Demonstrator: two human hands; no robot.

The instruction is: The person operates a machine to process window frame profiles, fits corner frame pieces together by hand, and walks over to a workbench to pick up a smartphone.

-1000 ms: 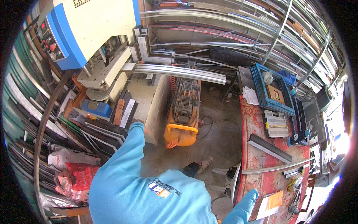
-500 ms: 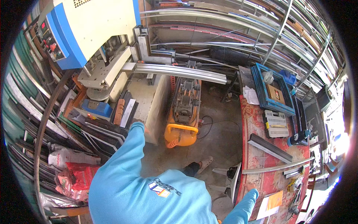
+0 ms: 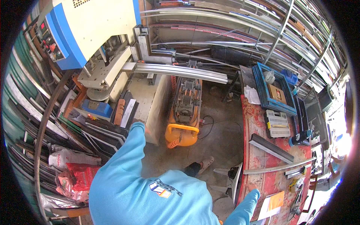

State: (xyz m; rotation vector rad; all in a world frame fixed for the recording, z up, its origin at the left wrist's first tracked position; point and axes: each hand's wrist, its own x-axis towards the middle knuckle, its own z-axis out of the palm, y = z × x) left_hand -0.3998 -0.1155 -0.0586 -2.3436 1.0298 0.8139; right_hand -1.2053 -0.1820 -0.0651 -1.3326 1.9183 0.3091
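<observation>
My left hand (image 3: 146,129) is mostly hidden behind its light blue cuff. It is beside the cream base (image 3: 147,103) of a large machine, where a sliver of fingers shows; I cannot make out any grip or contact. On the right, my right hand (image 3: 251,186) rests at the near left edge of a table with a red patterned cloth (image 3: 258,157). Its fingers look apart and nothing shows in them. Beyond this hand lies a curved pale strip (image 3: 279,166), and nearer me a sheet of paper with an orange patch (image 3: 273,204).
A cream and blue machine (image 3: 101,30) carries long aluminium profiles (image 3: 183,71). An orange compressor (image 3: 183,135) stands on the floor between machine and table. The table bears a dark profile piece (image 3: 272,148), a case (image 3: 278,123) and blue frames (image 3: 258,84). Racks of profiles line the back.
</observation>
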